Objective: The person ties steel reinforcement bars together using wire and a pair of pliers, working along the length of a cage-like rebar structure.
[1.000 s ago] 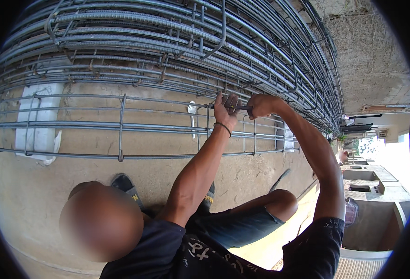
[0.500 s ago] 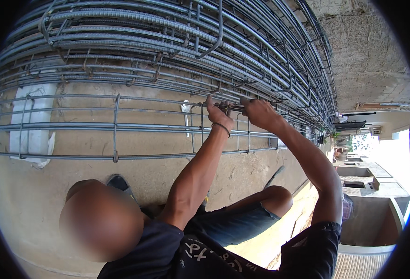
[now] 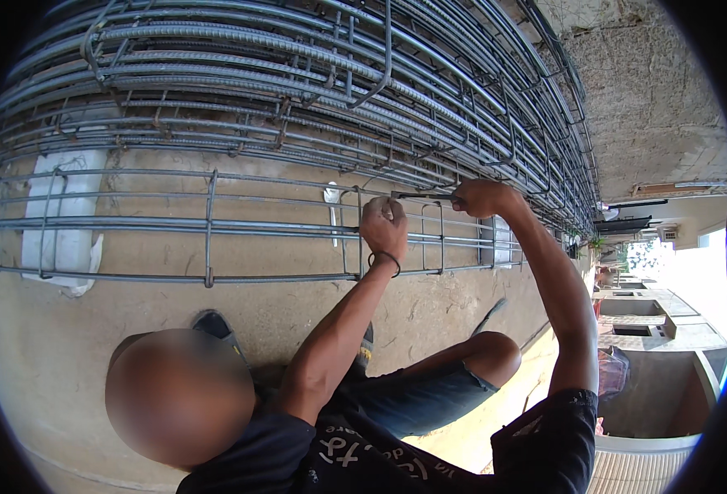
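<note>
Running from side to side, a narrow steel cage (image 3: 210, 223) is being bordered along its far edge by a dense stack of rebar (image 3: 215, 34), so little room is being left on that side of the hands. Along the near edge, a broader strip of concrete floor (image 3: 285, 305) is being left between the outermost bar and the dark footwear (image 3: 215, 323).

The left hand (image 3: 385, 226) is being held over the cage beside one of its stirrups, with the fingers being curled in and pressed together; whether anything small is being pinched there cannot be told. A dark band (image 3: 396, 263) is being worn on that wrist. By the right hand (image 3: 487, 200), being closed in a fist, one end of a slim dark tool (image 3: 425, 196) is being gripped; its other end is being pointed leftward, close to the left fingers, along the cage's far side.

Toward the left, a white block (image 3: 75, 247) is being crossed by the cage bars, and a white spoon (image 3: 331, 193) is being seen among them. Beyond the stack, the space is being closed off by a rough wall (image 3: 652, 107), while pale buildings (image 3: 647, 309) are being lit by daylight at the right.
</note>
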A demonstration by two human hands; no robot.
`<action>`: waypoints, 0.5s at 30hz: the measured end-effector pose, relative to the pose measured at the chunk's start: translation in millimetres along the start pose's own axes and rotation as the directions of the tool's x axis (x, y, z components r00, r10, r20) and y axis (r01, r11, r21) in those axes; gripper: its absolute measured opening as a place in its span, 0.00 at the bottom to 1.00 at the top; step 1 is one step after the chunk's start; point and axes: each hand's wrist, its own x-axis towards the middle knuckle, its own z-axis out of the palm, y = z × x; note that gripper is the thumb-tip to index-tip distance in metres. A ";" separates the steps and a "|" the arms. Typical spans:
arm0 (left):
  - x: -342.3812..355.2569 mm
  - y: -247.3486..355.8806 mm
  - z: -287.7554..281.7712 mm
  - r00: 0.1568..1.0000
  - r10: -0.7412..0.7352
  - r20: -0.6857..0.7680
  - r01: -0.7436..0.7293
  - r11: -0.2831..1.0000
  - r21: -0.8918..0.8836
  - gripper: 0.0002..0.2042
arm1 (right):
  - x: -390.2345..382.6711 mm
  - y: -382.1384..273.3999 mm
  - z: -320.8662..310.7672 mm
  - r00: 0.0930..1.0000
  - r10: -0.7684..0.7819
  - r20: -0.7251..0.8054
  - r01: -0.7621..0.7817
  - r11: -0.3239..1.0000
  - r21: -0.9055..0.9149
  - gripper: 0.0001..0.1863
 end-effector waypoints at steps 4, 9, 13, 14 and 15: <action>39.5 7.6 -37.9 0.809 0.580 -0.095 -0.463 0.727 0.507 0.19 | -25.9 0.1 53.1 0.926 0.084 -0.368 -0.139 0.982 -0.124 0.12; 80.6 1.2 -61.7 0.741 0.324 0.589 -0.665 0.483 0.570 0.18 | -36.9 7.2 102.3 0.855 0.100 -0.508 -0.027 0.988 0.149 0.12; 97.0 -3.4 -59.3 0.687 0.411 0.599 -0.724 0.460 0.514 0.09 | -33.2 -1.5 124.7 0.860 0.098 -0.500 -0.074 0.995 0.066 0.14; 97.3 -3.8 -59.2 0.661 0.437 0.610 -0.747 0.460 0.480 0.08 | -34.1 -3.4 129.5 0.857 0.090 -0.507 -0.068 0.996 0.062 0.14; 98.0 -4.1 -59.7 0.634 0.463 0.620 -0.770 0.459 0.444 0.08 | -34.5 -3.7 135.6 0.840 0.075 -0.537 -0.038 0.996 0.080 0.14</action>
